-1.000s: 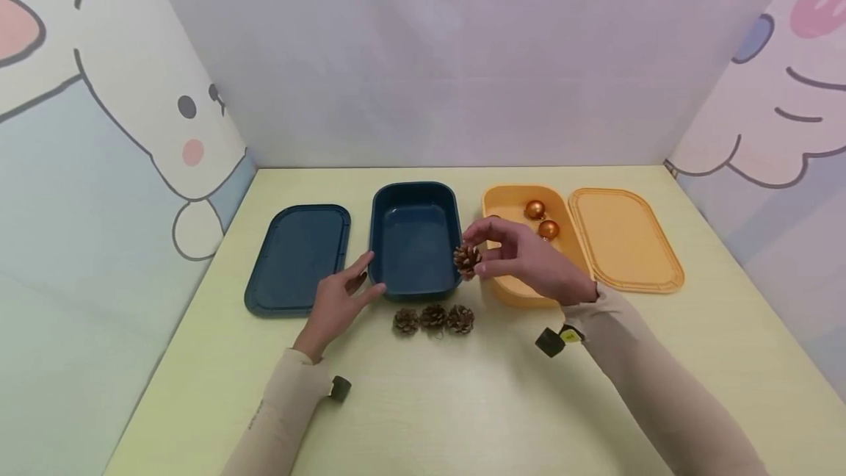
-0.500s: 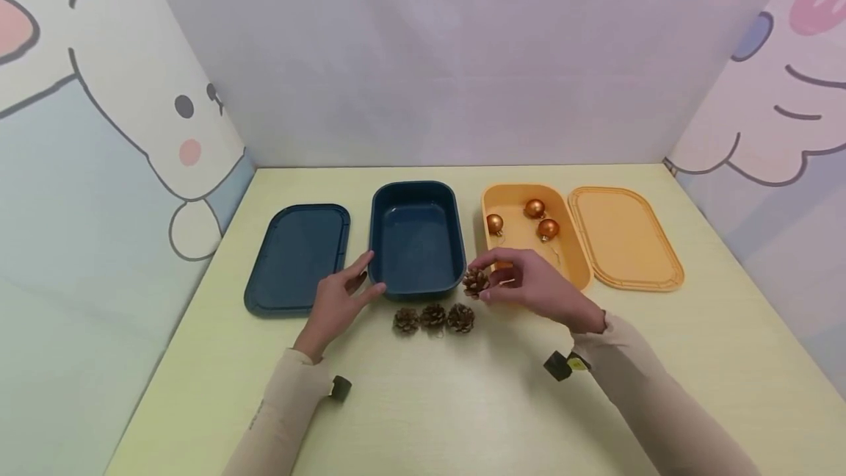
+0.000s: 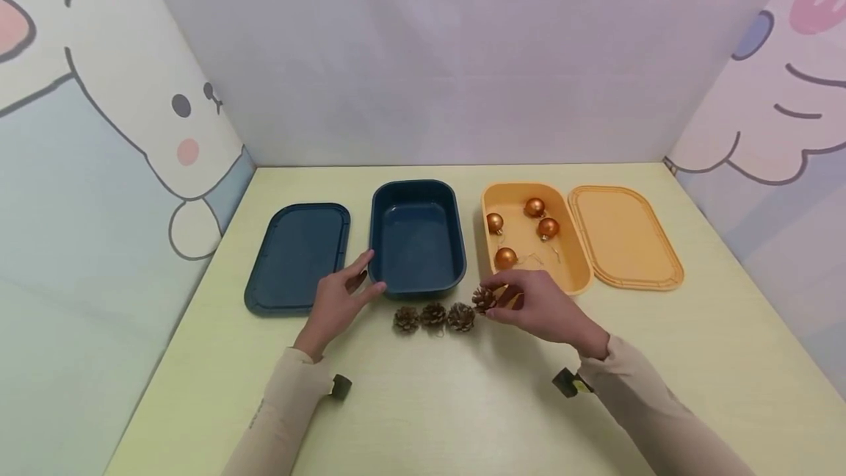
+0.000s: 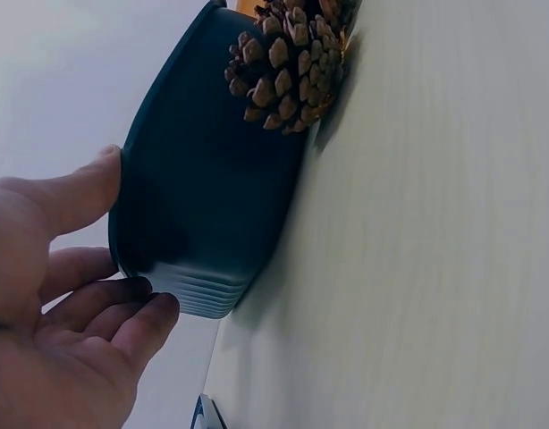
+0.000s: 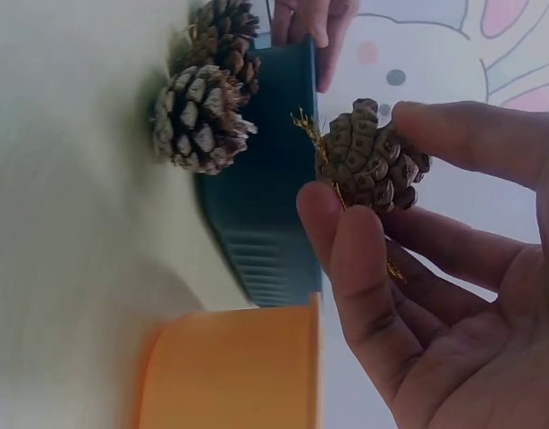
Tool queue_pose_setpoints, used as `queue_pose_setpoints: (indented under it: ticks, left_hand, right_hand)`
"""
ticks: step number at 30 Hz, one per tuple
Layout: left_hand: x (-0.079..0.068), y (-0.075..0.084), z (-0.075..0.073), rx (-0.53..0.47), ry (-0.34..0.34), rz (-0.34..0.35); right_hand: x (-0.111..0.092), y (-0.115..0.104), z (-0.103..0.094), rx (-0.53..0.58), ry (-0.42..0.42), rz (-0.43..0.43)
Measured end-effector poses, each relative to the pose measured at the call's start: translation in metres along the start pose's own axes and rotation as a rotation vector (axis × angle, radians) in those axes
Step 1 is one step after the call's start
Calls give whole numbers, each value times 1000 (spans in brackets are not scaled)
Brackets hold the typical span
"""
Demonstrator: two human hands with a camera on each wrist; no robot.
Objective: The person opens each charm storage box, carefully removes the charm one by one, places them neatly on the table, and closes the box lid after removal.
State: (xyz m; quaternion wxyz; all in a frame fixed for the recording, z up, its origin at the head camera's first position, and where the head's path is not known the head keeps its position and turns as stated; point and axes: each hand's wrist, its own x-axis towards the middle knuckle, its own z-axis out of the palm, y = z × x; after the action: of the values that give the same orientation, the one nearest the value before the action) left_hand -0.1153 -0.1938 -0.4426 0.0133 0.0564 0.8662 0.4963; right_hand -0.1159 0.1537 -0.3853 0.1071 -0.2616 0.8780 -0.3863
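My right hand (image 3: 545,307) pinches a brown pine cone (image 5: 368,161) between thumb and fingertips, just in front of the orange box's near-left corner. A gold thread hangs from this cone in the right wrist view. Three more pine cones (image 3: 433,316) lie in a row on the table, at the near side of the dark blue box (image 3: 423,292). The held cone is right beside the rightmost cone (image 5: 198,116), which has pale-tipped scales. My left hand (image 3: 335,307) holds the blue box at its near-left corner, thumb at the rim and fingers curved against the side.
Several copper-coloured baubles (image 3: 505,258) lie inside the orange box (image 3: 581,278). Its orange lid (image 3: 624,237) lies flat to the right, and a dark blue lid (image 3: 300,255) lies to the left. Fabric walls with cartoon prints enclose the table (image 3: 423,402).
My right hand has moved toward me and slightly right with the pine cone, from beside the blue box's rim down to the row of cones. My left hand has stayed put.
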Motion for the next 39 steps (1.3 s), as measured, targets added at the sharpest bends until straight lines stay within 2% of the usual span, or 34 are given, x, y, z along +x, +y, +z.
queue_pose_setpoints:
  ticks: [8,21,39]
  left_hand:
    - [0,0,0,-4,-2,3]
    - [-2,5,0,8,6,13]
    - [-3,6,0,13,9,8]
  right_hand:
    - [-9,7,11,-64,28,13]
    - [-12,14,27,-179,72,37]
    - [-13,23,39,-184,65,56]
